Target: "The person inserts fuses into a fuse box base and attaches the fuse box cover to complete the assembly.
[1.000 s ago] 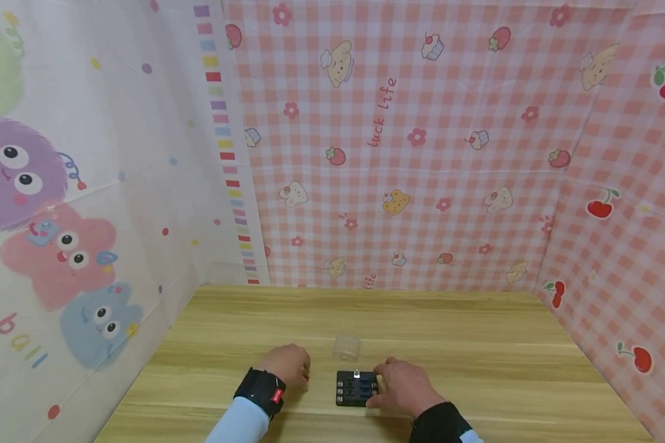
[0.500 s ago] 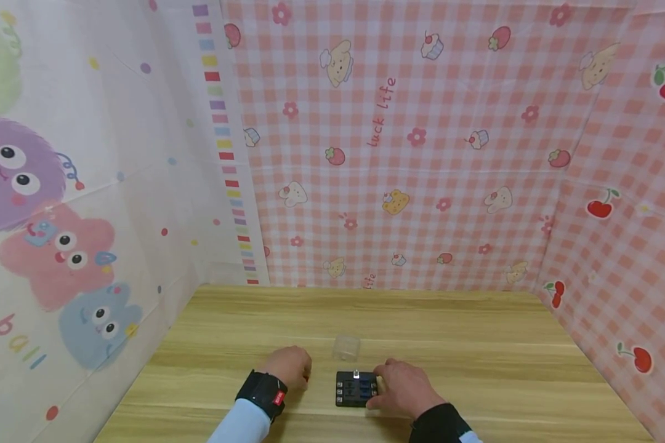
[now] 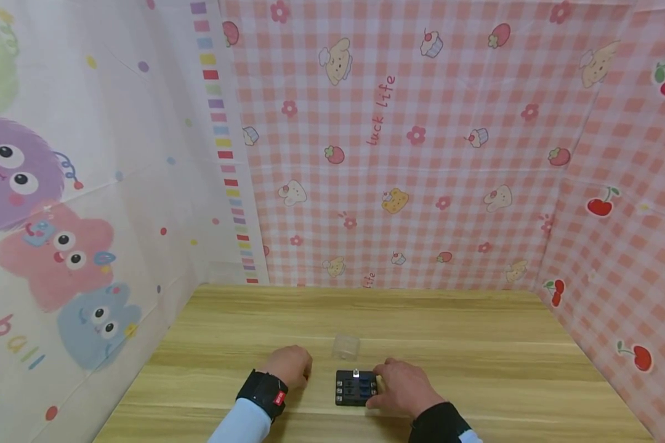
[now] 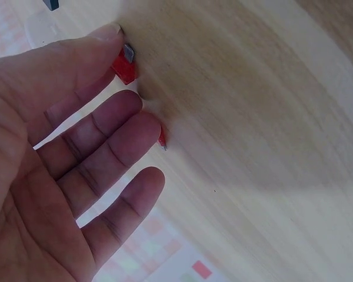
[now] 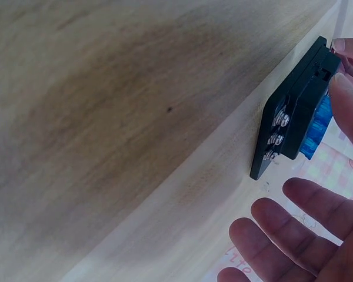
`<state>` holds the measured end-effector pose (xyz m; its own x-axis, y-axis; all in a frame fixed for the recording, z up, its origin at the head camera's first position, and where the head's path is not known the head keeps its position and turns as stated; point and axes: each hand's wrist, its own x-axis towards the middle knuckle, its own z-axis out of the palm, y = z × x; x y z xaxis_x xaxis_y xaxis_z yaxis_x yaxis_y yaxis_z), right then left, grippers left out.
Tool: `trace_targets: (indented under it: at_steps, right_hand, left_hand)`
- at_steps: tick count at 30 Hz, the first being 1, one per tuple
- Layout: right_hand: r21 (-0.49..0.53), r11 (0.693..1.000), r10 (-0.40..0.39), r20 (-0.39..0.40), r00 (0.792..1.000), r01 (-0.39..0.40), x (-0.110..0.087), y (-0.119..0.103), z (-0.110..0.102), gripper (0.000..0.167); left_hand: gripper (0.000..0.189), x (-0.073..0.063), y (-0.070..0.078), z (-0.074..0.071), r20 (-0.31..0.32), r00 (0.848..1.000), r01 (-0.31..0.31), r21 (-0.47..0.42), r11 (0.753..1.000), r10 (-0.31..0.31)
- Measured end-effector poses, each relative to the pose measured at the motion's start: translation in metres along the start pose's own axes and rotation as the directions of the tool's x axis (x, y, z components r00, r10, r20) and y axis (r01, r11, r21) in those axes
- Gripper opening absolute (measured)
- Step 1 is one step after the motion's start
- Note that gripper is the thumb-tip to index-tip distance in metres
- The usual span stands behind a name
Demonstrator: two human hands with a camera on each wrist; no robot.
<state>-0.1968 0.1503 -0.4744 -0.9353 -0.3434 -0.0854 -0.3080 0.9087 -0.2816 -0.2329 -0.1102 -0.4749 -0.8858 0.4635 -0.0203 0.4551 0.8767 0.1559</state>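
Observation:
In the head view, a black fuse block (image 3: 356, 389) lies flat on the table with blue blade fuses in its right part. My right hand (image 3: 403, 386) holds its right end between thumb and index finger; the other fingers (image 5: 269, 222) are spread in the right wrist view. Left of the block, my left hand (image 3: 291, 367) is low over the wood. The left wrist view has its thumb and index finger pinching a red blade fuse (image 4: 125, 69) with a grey metal prong. Another small red piece (image 4: 162, 140) with a metal tip shows by a fingertip.
Just beyond the block sits a clear plastic cover (image 3: 346, 346) on the wooden table (image 3: 449, 326). Patterned cloth (image 3: 388, 166) hangs behind the table and along its left and right sides.
My left hand has shifted very slightly, and the red seen at its fingertips in the head view is now hidden. The right hand and the fuse block keep their places.

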Motion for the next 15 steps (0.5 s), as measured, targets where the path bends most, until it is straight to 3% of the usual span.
trace_targets:
  at_steps: [15]
  right_hand:
    - [-0.007,1.0,-0.003,0.002,1.0,0.003,-0.0011,-0.0025,-0.0044,0.061]
  left_hand:
    - [0.022,0.0019,-0.0021,0.0037,-0.017,1.0,-0.015,0.013,1.0,0.016]
